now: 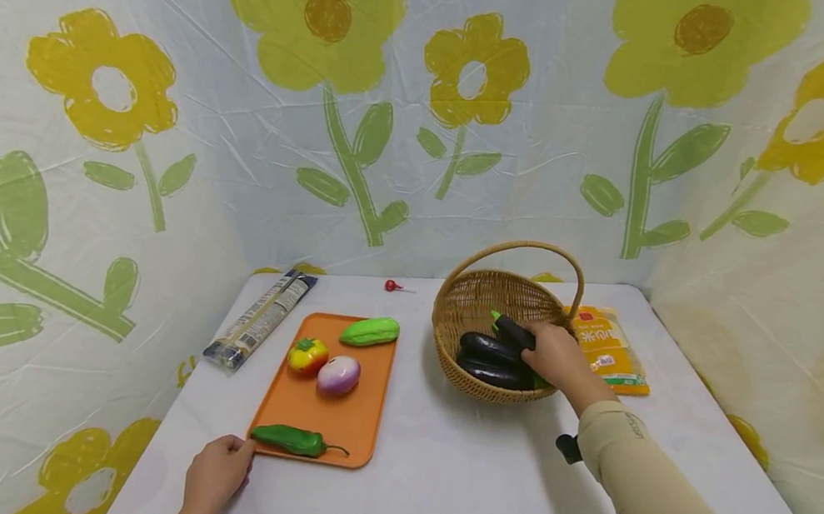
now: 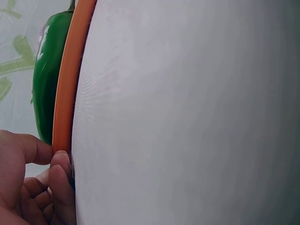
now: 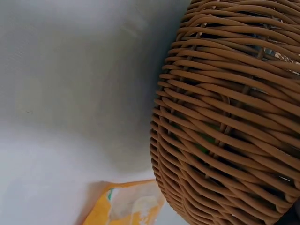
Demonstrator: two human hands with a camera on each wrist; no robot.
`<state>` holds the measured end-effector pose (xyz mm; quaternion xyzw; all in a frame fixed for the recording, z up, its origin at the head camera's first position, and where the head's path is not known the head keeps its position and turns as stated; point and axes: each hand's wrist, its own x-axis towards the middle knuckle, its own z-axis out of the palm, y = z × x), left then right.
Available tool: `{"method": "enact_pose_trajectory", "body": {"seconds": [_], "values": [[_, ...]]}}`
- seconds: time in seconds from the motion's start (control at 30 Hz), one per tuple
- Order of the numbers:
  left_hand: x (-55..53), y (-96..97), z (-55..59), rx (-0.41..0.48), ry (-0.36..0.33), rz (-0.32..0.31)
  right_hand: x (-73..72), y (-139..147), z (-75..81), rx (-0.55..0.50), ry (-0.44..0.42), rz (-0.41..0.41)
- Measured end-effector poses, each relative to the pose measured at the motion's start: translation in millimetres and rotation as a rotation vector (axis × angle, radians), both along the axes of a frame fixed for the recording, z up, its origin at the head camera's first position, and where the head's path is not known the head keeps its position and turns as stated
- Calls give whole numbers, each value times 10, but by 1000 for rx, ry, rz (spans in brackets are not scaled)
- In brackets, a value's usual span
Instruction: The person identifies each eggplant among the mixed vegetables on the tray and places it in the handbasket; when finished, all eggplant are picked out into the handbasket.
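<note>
My left hand pinches the near left corner of an orange tray between thumb and fingers. Close to those fingers, a green chili pepper lies along the tray's near edge. Farther up the tray are a red-yellow tomato, a purple-white round vegetable and a light green ridged gourd. Over the wicker basket, my right hand grips a dark eggplant with a green stem. Two more glossy eggplants lie below it in the basket. Only the basket's outer wall fills the right wrist view.
Behind the right hand lies a yellow-orange food bag. A long clear-and-dark packet sits left of the tray. Toward the back is a small red lollipop-like thing. The basket's tall handle arches above its opening. Flower-printed cloth surrounds the white table.
</note>
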<state>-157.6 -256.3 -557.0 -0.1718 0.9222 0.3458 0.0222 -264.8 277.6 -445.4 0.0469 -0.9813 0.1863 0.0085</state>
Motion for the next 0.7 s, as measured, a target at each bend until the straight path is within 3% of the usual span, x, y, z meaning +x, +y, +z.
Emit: {"method": "enact_pose_trajectory", "body": {"seconds": [0.43,0.7], "values": [[31,25,75,12,-6,6,12,-44,-24,80,5,-48],[50,13,174,-17,-31,-67,54,-69,-4,115,62,-59]]}}
